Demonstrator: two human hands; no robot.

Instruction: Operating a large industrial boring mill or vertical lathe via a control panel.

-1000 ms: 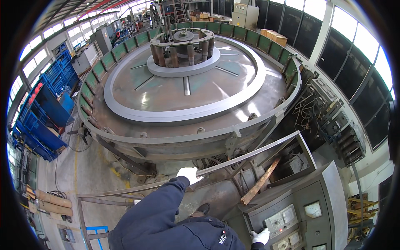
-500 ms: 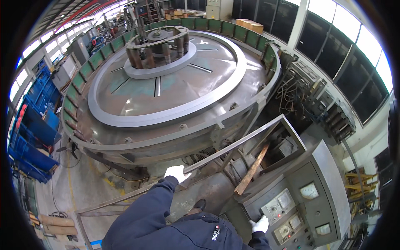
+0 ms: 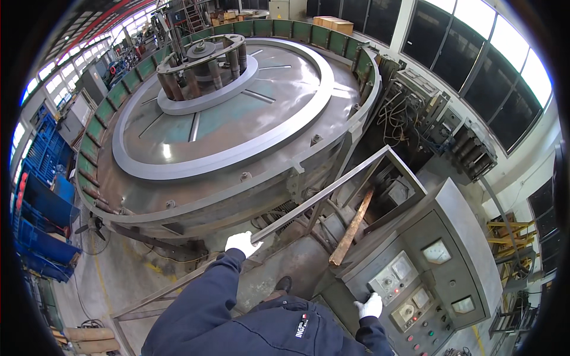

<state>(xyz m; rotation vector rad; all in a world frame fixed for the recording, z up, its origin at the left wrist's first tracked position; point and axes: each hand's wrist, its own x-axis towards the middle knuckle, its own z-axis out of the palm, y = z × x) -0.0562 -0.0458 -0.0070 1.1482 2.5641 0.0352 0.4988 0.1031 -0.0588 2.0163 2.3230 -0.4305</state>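
My left hand (image 3: 242, 242), in a white glove, grips the grey metal guard rail (image 3: 323, 193) that runs diagonally in front of me. My right hand (image 3: 370, 307), also gloved in white, rests at the near left edge of a grey control panel (image 3: 442, 279) with round gauges, knobs and coloured buttons. Both arms wear dark blue sleeves. Beyond the rail lies a huge round machine table (image 3: 237, 127) with a raised grey ring and a central hub of upright cylinders (image 3: 202, 65).
A rusty wooden plank (image 3: 351, 228) leans between rail and panel. Electrical cabinets with loose wiring (image 3: 409, 104) stand at the right. Blue racks (image 3: 35, 196) line the left. Green panels (image 3: 297, 32) rim the machine's far side. Concrete floor (image 3: 127, 279) lies below.
The view has swung left and down, so the machine sits higher and more to the left. My left hand stays on the rail; my right hand has settled on the panel's edge.
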